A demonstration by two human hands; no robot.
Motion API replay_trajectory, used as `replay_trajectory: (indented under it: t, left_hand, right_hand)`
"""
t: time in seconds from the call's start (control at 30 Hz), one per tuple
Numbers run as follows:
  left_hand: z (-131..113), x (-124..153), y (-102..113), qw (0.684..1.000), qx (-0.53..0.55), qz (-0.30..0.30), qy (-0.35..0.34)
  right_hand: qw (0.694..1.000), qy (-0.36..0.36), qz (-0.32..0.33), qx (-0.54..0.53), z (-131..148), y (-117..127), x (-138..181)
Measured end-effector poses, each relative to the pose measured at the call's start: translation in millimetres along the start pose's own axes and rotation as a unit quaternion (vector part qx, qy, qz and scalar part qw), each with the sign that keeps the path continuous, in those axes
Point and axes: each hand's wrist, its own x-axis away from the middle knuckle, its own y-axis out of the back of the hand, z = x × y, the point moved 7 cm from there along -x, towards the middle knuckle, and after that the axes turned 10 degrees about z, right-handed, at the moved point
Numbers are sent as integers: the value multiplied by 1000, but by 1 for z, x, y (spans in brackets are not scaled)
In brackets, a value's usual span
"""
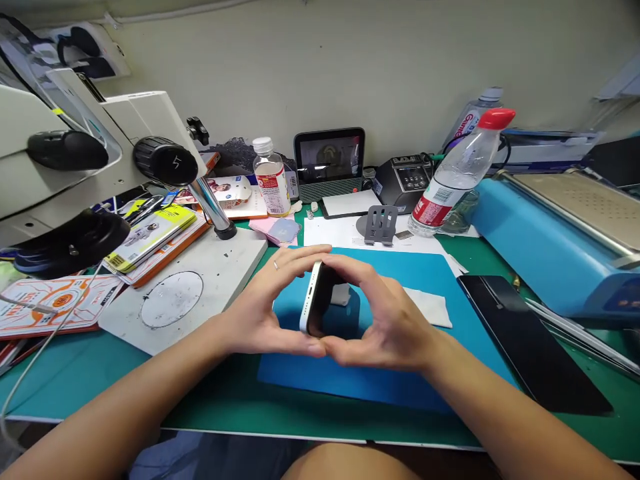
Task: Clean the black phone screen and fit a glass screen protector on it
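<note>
Between my two hands a smartphone (314,297) is held on its edge, its white frame with the charging port turned toward me and its dark glossy screen facing right. My left hand (270,303) grips it by the long sides, thumb at the lower corner and fingers at the upper one. My right hand (387,313) pinches the same two sides, its thumb tip close to the left thumb. Below the phone lies a blue mat (320,380). A white cloth (429,308) rests on the mat behind my right hand.
A microscope stand (173,300) occupies the left. A plastic bottle with a red cap (453,177) and a blue machine (530,240) stand right. A black flat panel (530,347) lies beside the mat. Behind are a grey phone stand (381,225) and a small screen (330,157).
</note>
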Motion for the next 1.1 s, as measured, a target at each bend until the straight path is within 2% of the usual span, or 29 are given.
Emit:
replay_trajectory:
  t: [0.17,0.33,0.47,0.73,0.93,1.1]
  left_hand:
    - [-4,0,-2,999,34,-25,20]
    - [-10,2,-4,995,61,-71,23]
    - [-9,3,-6,993,89,-72,29]
    - [0,9,-24,976,206,-72,6]
    - [5,11,-26,973,220,-68,26]
    - [5,7,-28,977,204,-55,13]
  right_hand:
    - [998,13,-20,-63,3,-3,5]
    - [988,1,14,-155,3,-7,9]
    - [977,4,24,-210,1,-6,9]
    - [997,25,-61,-51,3,7,15]
    - [993,80,-53,73,21,6,21]
    - [987,116,-51,95,32,5,22]
